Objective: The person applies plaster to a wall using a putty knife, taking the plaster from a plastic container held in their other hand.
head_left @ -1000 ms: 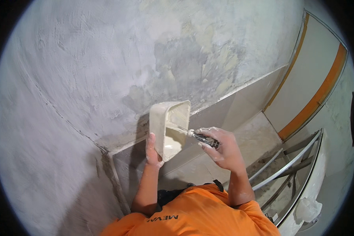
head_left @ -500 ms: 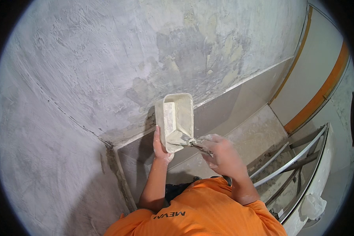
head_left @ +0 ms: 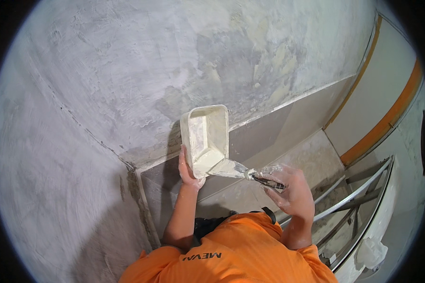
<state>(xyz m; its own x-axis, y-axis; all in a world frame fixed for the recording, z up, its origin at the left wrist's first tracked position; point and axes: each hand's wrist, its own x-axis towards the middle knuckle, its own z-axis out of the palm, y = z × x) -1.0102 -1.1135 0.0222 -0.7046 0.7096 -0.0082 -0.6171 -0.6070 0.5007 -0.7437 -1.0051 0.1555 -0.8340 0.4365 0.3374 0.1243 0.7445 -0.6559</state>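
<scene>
- On the left, a whitish plastered wall (head_left: pixel 47 155) with a streaky surface meets the facing wall at a cracked, rough corner line.
- The left hand (head_left: pixel 190 173) is curled partway round the lower end of the tub, gripping it, with the thumb along its left side.
- The off-white rectangular tub (head_left: pixel 218 126) is held in front of the facing wall, tilted so that its open mouth shows; cream paste (head_left: pixel 208 158) coats its lower end.
- The putty knife (head_left: pixel 229 168) has its paste-smeared blade at the tub's lower right edge, its dark handle pointing right.
- The right hand (head_left: pixel 290 186), whitened with paste, is closed around that handle.
- Beyond the right hand stand metal bars (head_left: pixel 347 202) in a frame.
- At far right are a pale panel (head_left: pixel 382 89) with orange edging and, lower down, a crumpled translucent plastic bag (head_left: pixel 371 253).
</scene>
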